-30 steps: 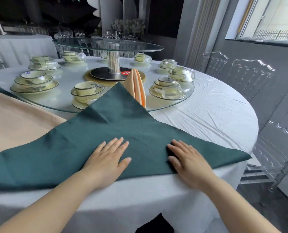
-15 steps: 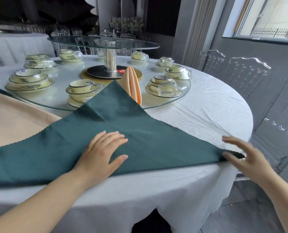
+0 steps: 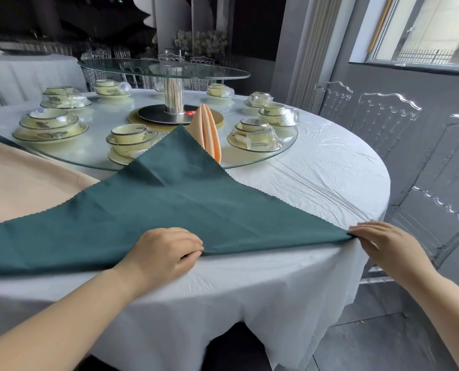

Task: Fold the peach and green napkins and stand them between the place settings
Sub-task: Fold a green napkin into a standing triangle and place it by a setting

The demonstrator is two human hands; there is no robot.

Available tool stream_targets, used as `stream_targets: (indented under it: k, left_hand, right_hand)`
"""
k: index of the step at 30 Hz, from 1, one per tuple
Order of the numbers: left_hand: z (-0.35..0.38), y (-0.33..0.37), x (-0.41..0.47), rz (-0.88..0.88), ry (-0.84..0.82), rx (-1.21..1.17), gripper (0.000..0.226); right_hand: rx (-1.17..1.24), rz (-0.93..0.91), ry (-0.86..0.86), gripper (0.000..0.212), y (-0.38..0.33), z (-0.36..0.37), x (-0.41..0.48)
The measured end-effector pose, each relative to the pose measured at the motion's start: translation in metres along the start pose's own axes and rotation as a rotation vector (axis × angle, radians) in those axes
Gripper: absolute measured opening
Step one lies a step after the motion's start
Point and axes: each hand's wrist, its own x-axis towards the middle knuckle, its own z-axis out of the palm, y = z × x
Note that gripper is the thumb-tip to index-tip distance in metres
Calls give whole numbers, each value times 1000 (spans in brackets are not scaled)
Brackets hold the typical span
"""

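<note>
The green napkin (image 3: 196,210) lies as a flat triangle at the table (image 3: 316,178) edge.
The left hand (image 3: 164,253) curls its fingers on the long fold's middle, probably to anchor it; the right hand (image 3: 383,245) pinches the right corner, probably to bring it over. A peach napkin (image 3: 208,132) stands behind.

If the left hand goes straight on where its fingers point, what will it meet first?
Likely the right hand at the corner of the dark green cloth napkin; only napkin lies between.

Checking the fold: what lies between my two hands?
Head view: only the near edge of the green napkin, lying on the white tablecloth, runs from left hand to right hand.
</note>
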Motion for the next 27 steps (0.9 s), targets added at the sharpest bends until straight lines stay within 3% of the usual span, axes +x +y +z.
stream_targets:
  k: [5,7,9,11,12,14,15,19,25,27]
  left_hand:
    - [-15,22,-13,-52,-56,-134,26]
    - [-19,34,-21,-49,-92,-234,24]
    - [-22,40,-22,-56,-127,-294,26]
    - [-25,40,-12,-180,-192,-287,49]
    - [-23,36,-8,-264,-195,-228,70]
    - [-17,25,-7,-411,-338,-100,97]
    - [-15,22,-5,-439,-407,-53,101]
    - [-8,19,-4,-418,-561,28,103]
    - [-4,12,0,-358,-595,5,101]
    - [-5,9,0,-356,-593,-47,98]
  right_hand:
    - [520,227,-45,57,8,-46,-6]
    - [620,232,-3,39,15,-71,-6]
    - [690,286,-100,9,14,-92,-4]
    - [704,321,-120,43,12,-101,0]
    - [787,358,-75,38,3,-102,10]
    - [906,359,-39,10,-8,-98,36]
    - [956,389,-6,19,-15,-90,50]
    - [982,470,-67,15,-36,-52,102]
    - [860,398,-196,25,-86,0,163]
    - [817,388,-228,14,-100,15,179]
